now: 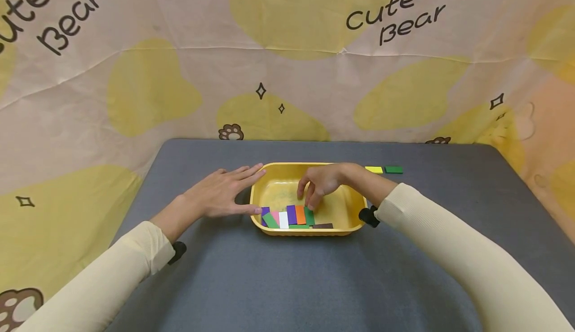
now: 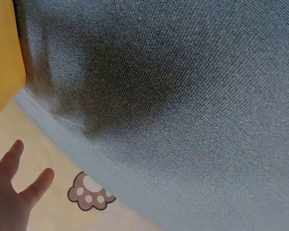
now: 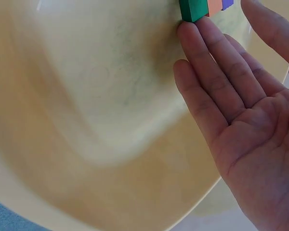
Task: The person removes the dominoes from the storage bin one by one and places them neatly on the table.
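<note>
A yellow plastic basin [image 1: 269,172] holds several small coloured blocks along its near side. My left hand [image 1: 224,190], fingers straight and spread, lies at the basin's left rim. Reaching down inside is my right hand [image 1: 321,182]. In the right wrist view its fingers are extended, fingertips at the end of a green block [image 3: 193,9], and the thumb stands apart. Beside that block are an orange block [image 1: 300,215] and a purple block [image 1: 291,215]. Farther left stand a white block [image 1: 283,220] and a pink block [image 1: 275,217], partly covered by a slanted green one.
On the grey cloth-covered table [image 1: 287,282], a yellow block [image 1: 374,169] and a dark green block [image 1: 394,169] lie behind the basin's right side. A brown block [image 1: 322,226] lies by the basin's near wall. A printed cloth [image 1: 287,32] hangs behind the table.
</note>
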`<state>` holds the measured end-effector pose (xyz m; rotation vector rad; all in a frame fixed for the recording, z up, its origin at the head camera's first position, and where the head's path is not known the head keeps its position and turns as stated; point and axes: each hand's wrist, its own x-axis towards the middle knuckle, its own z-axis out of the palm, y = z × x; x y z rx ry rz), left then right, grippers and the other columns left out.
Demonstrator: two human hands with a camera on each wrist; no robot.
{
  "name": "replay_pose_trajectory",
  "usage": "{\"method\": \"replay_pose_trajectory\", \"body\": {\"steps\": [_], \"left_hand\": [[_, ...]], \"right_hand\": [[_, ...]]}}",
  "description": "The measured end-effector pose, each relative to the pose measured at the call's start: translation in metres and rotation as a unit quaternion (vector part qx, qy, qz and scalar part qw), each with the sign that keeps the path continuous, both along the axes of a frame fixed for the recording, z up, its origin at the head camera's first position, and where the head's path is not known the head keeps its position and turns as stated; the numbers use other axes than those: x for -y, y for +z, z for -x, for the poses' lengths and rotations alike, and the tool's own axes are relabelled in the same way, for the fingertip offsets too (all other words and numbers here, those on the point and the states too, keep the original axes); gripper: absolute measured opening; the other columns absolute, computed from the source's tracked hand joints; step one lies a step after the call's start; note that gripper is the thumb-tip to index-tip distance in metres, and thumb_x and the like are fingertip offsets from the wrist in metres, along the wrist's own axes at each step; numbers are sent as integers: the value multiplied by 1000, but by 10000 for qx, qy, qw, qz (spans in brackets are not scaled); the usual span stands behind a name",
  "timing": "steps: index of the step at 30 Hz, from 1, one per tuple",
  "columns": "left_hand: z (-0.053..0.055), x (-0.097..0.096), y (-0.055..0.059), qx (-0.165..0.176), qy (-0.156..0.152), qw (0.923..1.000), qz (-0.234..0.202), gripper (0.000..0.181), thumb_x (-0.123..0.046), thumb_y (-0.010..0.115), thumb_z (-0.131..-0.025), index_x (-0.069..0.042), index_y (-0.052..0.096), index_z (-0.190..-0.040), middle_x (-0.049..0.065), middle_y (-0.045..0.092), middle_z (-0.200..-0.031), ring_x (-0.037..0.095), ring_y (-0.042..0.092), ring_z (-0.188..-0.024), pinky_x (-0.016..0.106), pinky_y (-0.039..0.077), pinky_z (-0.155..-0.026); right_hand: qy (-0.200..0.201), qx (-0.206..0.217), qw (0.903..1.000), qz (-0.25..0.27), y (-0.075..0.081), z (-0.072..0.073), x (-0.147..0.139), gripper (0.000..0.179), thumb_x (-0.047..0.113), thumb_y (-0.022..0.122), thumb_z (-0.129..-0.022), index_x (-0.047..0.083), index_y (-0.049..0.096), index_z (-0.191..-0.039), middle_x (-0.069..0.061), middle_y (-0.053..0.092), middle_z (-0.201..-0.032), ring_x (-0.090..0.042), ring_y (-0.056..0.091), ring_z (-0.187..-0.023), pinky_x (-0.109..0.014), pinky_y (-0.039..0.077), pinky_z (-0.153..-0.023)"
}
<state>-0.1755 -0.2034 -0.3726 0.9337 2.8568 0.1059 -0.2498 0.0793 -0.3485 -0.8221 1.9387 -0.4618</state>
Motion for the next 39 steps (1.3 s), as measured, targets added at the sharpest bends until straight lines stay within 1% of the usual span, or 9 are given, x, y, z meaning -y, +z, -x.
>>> {"method": "replay_pose_trajectory", "body": {"steps": [5, 9, 13, 16, 21, 24, 31, 39], "left_hand": [[-1, 0, 0, 4, -7, 10000, 7, 98, -83, 41, -85, -25, 18, -161, -4, 15, -166, 27, 31, -147, 62, 34, -106], [-1, 0, 1, 27, 9, 10000, 2, 98, -83, 42, -85, -25, 18, -161, -3, 17, -166, 27, 31, -147, 62, 34, -106], [0, 0, 0, 7, -1, 10000, 28, 98, -83, 40, -85, -25, 18, -161, -4, 15, -166, 27, 31, -147, 62, 35, -106], [0, 0, 0, 1, -7, 10000, 26, 98, -83, 41, -85, -25, 17, -161, -6, 14, -166, 27, 31, -147, 61, 35, -106], [0, 0, 0, 20, -19, 10000, -17, 97, -81, 43, -86, -25, 18, -161, -4, 16, -166, 26, 30, -147, 61, 35, -106], [0, 0, 0, 13, -33, 10000, -23, 97, -81, 43, -86, -25, 18, -161, -5, 15, -166, 26, 30, -147, 61, 35, -105], [0, 0, 1, -22, -36, 10000, -5, 98, -82, 43, -86, -25, 17, -161, -6, 14, -166, 26, 31, -147, 60, 35, -106], [0, 0, 0, -44, -30, 10000, -6, 97, -82, 42, -86, -25, 18, -161, -7, 14, -165, 25, 31, -147, 60, 36, -105]], "right_hand": [[29, -57, 10000, -67, 0, -2, 0, 42, 8, 72, -89, -1, 59, -128, -8, 73, -111, -14, 65, -104, -31, 45, -100], [80, -114, 9998, -137, 2, -4, 2, 40, 8, 70, -90, 2, 60, -128, -4, 74, -104, -13, 63, -97, -30, 44, -97], [120, -62, 9998, -157, 2, -6, 3, 39, 5, 69, -89, 3, 61, -128, -3, 74, -94, -12, 62, -88, -27, 44, -88], [123, 56, 9997, -196, 1, -7, 5, 41, 3, 69, -88, 4, 61, -128, -2, 73, -90, -12, 61, -83, -26, 44, -81], [64, 243, 9994, -255, 2, -10, 6, 43, 0, 69, -87, 3, 59, -129, -2, 69, -83, -13, 56, -74, -24, 43, -71], [83, 220, 9994, -258, 2, -11, 6, 45, -2, 70, -86, 2, 58, -129, -1, 66, -79, -12, 53, -71, -23, 42, -67], [193, 60, 9995, -250, 1, -13, 6, 46, -6, 69, -84, 1, 59, -127, -1, 67, -77, -10, 52, -67, -22, 42, -64], [85, 195, 9993, -304, 2, -14, 7, 40, -9, 68, -83, 2, 60, -121, -2, 64, -78, -13, 51, -69, -22, 42, -63]]}}
